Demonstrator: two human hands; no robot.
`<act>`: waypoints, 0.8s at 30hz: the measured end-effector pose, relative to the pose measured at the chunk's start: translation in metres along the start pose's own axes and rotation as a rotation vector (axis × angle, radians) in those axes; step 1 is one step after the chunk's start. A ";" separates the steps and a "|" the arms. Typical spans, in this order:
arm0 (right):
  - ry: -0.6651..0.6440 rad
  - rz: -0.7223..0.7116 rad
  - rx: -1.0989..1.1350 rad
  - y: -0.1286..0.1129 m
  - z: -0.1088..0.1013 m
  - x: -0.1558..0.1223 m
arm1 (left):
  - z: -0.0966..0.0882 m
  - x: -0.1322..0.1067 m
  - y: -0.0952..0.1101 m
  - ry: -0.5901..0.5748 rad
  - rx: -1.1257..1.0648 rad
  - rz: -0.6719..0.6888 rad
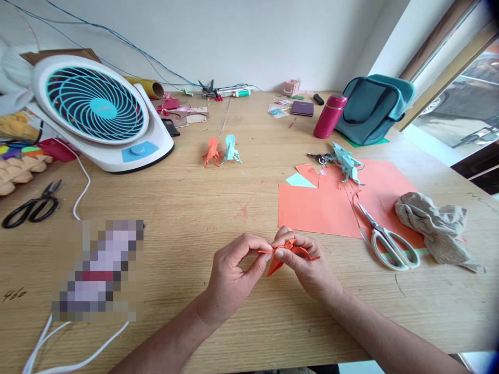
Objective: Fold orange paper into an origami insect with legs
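Between both hands is an orange folded paper figure (275, 268), held just above the wooden table near its front. My left hand (234, 266) pinches a thin pointed strip of it between thumb and forefinger. With thumb and fingers closed, my right hand (307, 262) grips the body of the figure; a narrow limb sticks out to the right. Its middle is partly hidden by my fingers. Orange paper sheets (312, 208) lie beyond my right hand, and white-handled scissors (390, 241) rest partly on them.
A white fan (97, 106) stands back left, with black-handled scissors (37, 205) nearby. Small orange (212, 152) and light-blue (231, 149) paper figures stand mid-table. A larger blue paper figure (346, 162), a pink bottle (330, 115), a teal bag (372, 111) and a grey cloth (432, 226) are right.
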State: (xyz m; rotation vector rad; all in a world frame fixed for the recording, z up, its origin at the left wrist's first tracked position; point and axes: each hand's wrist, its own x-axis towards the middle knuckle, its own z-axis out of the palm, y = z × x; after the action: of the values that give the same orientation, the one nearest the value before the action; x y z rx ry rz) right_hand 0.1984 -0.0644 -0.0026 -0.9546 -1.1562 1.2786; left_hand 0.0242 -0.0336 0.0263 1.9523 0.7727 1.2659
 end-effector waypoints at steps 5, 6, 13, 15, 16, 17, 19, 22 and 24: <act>0.011 -0.008 -0.011 -0.001 0.002 0.002 | -0.001 0.000 -0.001 -0.006 0.016 0.001; 0.011 -0.007 -0.012 -0.002 0.002 0.003 | -0.001 -0.001 -0.001 -0.006 0.018 0.004; -0.003 -0.005 0.004 0.000 0.001 0.003 | 0.000 -0.001 -0.001 -0.011 0.021 0.010; -0.004 0.003 -0.008 0.000 0.001 0.002 | -0.001 -0.001 -0.001 -0.009 0.028 0.016; -0.003 0.007 -0.014 0.000 0.001 0.002 | -0.001 -0.001 -0.002 -0.008 0.032 0.019; -0.003 0.011 -0.018 0.000 0.000 0.001 | -0.001 -0.001 -0.002 -0.008 0.035 0.021; -0.002 0.018 -0.020 0.000 0.001 0.001 | -0.001 -0.001 -0.002 -0.007 0.041 0.029; -0.006 0.016 -0.017 0.000 0.001 0.002 | -0.001 -0.001 -0.001 -0.005 0.044 0.038; -0.010 0.011 -0.012 0.000 0.001 0.002 | -0.001 -0.001 0.000 -0.001 0.040 0.040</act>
State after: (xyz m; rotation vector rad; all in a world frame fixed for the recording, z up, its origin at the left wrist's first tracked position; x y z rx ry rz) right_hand 0.1977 -0.0627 -0.0020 -0.9658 -1.1684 1.2879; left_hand 0.0232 -0.0337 0.0260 2.0091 0.7675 1.2825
